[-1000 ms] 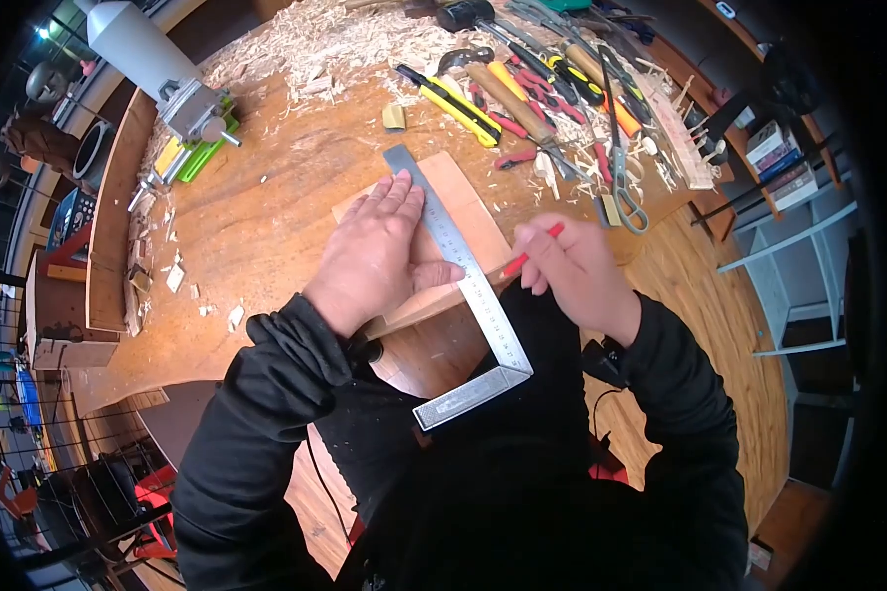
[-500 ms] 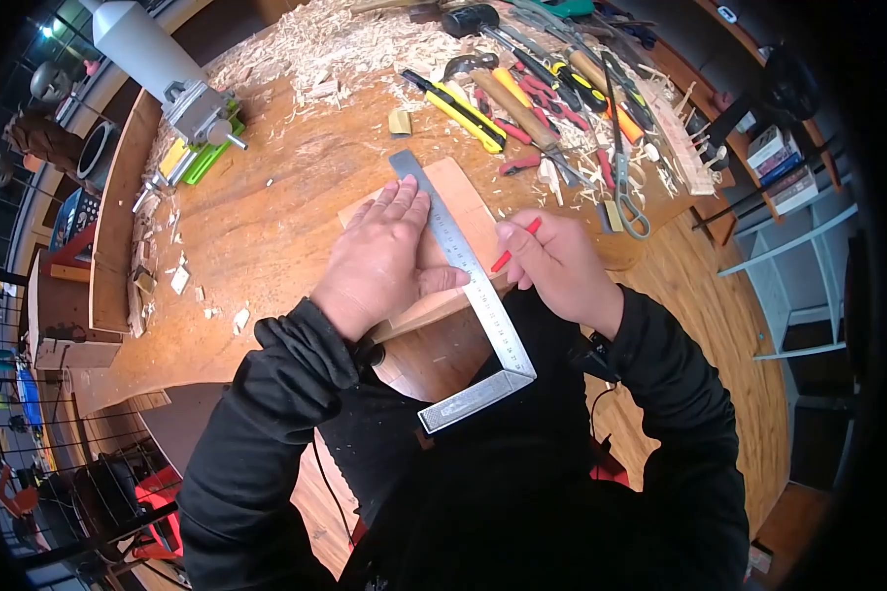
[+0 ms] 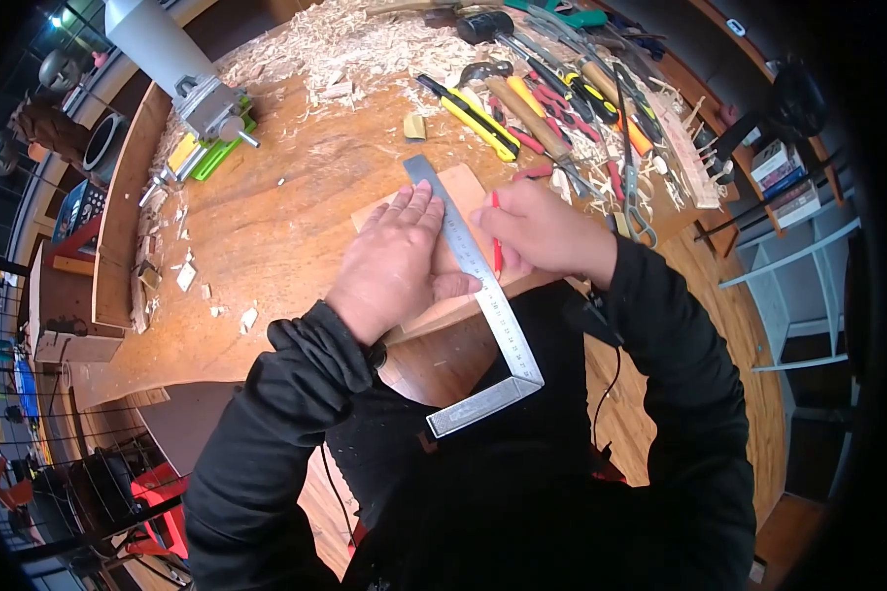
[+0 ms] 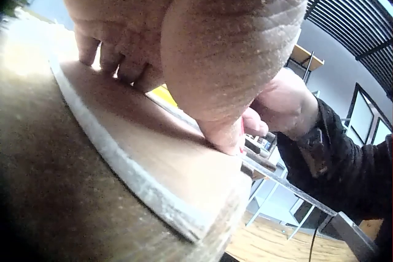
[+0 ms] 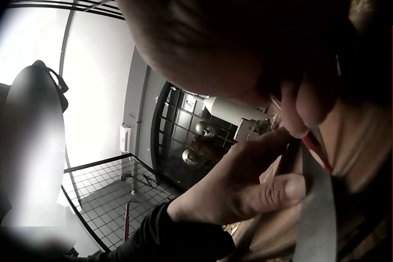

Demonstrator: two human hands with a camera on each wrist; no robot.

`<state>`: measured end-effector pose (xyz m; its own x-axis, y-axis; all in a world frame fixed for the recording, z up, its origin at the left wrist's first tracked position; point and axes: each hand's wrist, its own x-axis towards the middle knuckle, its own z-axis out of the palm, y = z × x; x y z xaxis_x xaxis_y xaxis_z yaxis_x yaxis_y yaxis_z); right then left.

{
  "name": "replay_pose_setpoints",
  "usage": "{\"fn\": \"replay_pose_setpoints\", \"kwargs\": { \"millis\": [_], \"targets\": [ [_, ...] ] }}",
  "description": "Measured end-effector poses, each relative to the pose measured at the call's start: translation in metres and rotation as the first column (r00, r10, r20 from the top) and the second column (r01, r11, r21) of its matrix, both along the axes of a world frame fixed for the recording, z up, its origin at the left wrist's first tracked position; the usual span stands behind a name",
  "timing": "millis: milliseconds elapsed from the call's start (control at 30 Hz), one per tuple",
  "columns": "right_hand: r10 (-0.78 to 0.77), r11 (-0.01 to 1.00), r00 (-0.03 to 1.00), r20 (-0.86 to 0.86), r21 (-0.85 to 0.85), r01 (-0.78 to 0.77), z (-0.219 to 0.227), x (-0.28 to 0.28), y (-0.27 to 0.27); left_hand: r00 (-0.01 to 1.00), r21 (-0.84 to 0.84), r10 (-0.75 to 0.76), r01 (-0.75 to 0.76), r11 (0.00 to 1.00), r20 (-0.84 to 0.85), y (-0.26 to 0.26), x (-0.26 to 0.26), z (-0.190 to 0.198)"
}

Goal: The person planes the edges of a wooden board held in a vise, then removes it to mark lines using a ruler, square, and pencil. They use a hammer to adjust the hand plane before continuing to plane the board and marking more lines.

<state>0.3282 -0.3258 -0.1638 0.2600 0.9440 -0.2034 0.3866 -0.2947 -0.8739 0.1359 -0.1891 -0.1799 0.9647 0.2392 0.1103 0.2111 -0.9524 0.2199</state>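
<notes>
A thin wooden board point(image 3: 463, 187) lies at the table's near edge with a metal try square point(image 3: 503, 330) across it, the square's thick handle hanging past the edge. My left hand point(image 3: 389, 266) presses flat on board and blade, fingers extended and thumb on the blade. In my right hand point(image 3: 547, 231) a red pencil point(image 3: 497, 236) is pinched, close to the blade's right side. The right wrist view shows the pencil point(image 5: 316, 151) against the blade point(image 5: 316, 213), beside my left thumb. In the left wrist view the board point(image 4: 178, 170) lies under my left palm point(image 4: 184, 47).
Hand tools, among them a yellow cutter point(image 3: 473, 120), a hammer point(image 3: 527, 108) and scissors point(image 3: 631, 187), lie at the upper right. Wood shavings point(image 3: 355, 49) cover the far side. A vise point(image 3: 207, 108) stands at the left, near a raised wooden edge point(image 3: 123, 217).
My right hand has moved left and in over the board, bringing the pencil from the board's right side to the blade. The left hand keeps its hold; the whole head view has shifted slightly.
</notes>
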Motion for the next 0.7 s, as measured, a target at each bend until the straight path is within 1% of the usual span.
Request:
{"fn": "replay_pose_setpoints", "kwargs": {
  "millis": [33,67,100,133,167,200,233,267,300,367,433,467,500,567,633,667,700],
  "targets": [
    [0.049,0.997,0.999,0.025,-0.054,-0.047,0.001,0.004,0.012,1.0,0.003,-0.004,0.004,1.0,0.007,0.0,0.0,-0.001],
    [0.016,0.988,1.0,0.022,-0.155,-0.013,0.022,0.002,0.022,1.0,0.005,0.0,0.0,1.0,0.009,0.001,0.0,-0.001],
    [0.02,0.988,1.0,0.023,-0.154,-0.016,0.014,0.01,0.04,1.0,0.0,0.002,-0.002,1.0,0.009,0.0,0.0,-0.002],
    [-0.051,0.996,0.995,-0.082,0.073,0.057,-0.004,0.022,0.061,1.0,-0.007,0.003,-0.003,1.0,0.01,0.0,0.0,-0.002],
    [-0.097,0.946,0.975,-0.199,0.286,0.153,-0.014,0.029,0.074,1.0,-0.009,0.004,-0.004,1.0,0.01,0.0,0.0,-0.002],
    [-0.098,0.946,0.975,-0.197,0.285,0.152,-0.013,0.029,0.081,1.0,-0.003,0.009,-0.009,1.0,0.003,-0.001,0.0,-0.002],
    [-0.195,0.88,0.961,-0.195,0.398,0.26,-0.011,0.027,0.087,1.0,0.004,0.013,-0.013,1.0,-0.004,-0.001,0.001,-0.001],
    [-0.288,0.787,0.936,-0.205,0.506,0.353,-0.008,0.025,0.09,1.0,0.003,0.013,-0.013,1.0,-0.001,-0.002,0.001,0.0],
    [-0.285,0.788,0.938,-0.2,0.508,0.348,-0.005,0.026,0.083,1.0,-0.015,0.011,-0.011,1.0,0.003,-0.002,0.001,0.002],
    [-0.346,0.827,0.934,0.086,0.498,0.261,0.01,0.019,0.042,1.0,-0.035,0.015,-0.014,0.999,0.009,-0.002,-0.002,0.003],
    [-0.301,0.735,0.939,-0.164,0.588,0.338,0.009,0.004,0.004,1.0,-0.015,0.011,-0.011,1.0,0.023,-0.002,-0.003,0.002],
    [-0.346,0.812,0.924,-0.163,0.442,0.382,0.018,-0.007,-0.022,1.0,-0.016,0.014,-0.014,1.0,0.026,-0.004,-0.004,0.002],
    [-0.391,0.862,0.907,-0.154,0.286,0.42,0.025,-0.019,-0.048,0.999,-0.018,0.029,-0.029,0.999,0.016,-0.005,-0.004,0.003],
    [-0.339,0.863,0.941,-0.014,0.394,0.317,-0.015,-0.038,-0.082,0.999,-0.013,0.046,-0.046,0.999,0.011,-0.004,-0.004,0.005],
    [-0.277,0.929,0.959,0.06,0.272,0.251,-0.043,-0.055,-0.105,0.999,-0.028,0.033,-0.033,0.999,-0.014,-0.004,-0.004,0.004],
    [-0.278,0.928,0.959,0.059,0.276,0.252,-0.051,-0.062,-0.109,0.999,-0.023,0.032,-0.032,0.999,-0.013,-0.005,-0.004,0.004],
    [-0.265,0.94,0.954,-0.143,0.18,0.288,-0.058,-0.069,-0.111,0.998,-0.006,0.058,-0.059,0.998,-0.021,-0.005,-0.003,0.005]
  ]
}}
